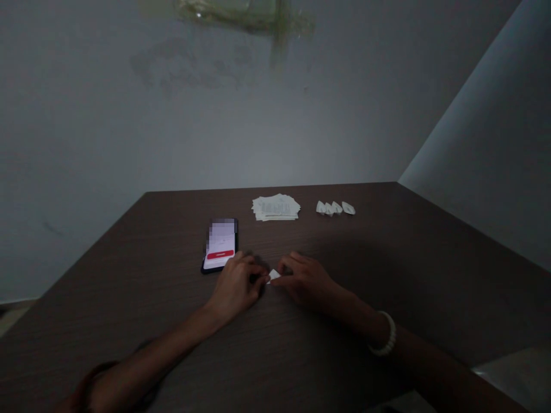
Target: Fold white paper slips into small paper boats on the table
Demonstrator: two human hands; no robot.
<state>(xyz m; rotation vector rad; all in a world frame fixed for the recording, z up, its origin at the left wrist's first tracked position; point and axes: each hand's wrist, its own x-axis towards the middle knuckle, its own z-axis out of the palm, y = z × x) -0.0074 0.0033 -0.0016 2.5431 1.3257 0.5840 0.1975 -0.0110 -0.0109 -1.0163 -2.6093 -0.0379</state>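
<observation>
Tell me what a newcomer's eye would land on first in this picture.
The lit phone stands out most, lying on the dark wooden table beyond the left hand, with a red button on its screen. Toward the table's far edge lie a stack of papers and a row of small folded paper boats. At the centre, that hand and the right hand, which wears a white bead bracelet, pinch a small white paper.

This is a plain indoor room, though whether home or office cannot be told. Bare plaster walls (258, 115) rise beyond the hands (236, 289), which rest on a dark wood-grain table (387, 241).
</observation>
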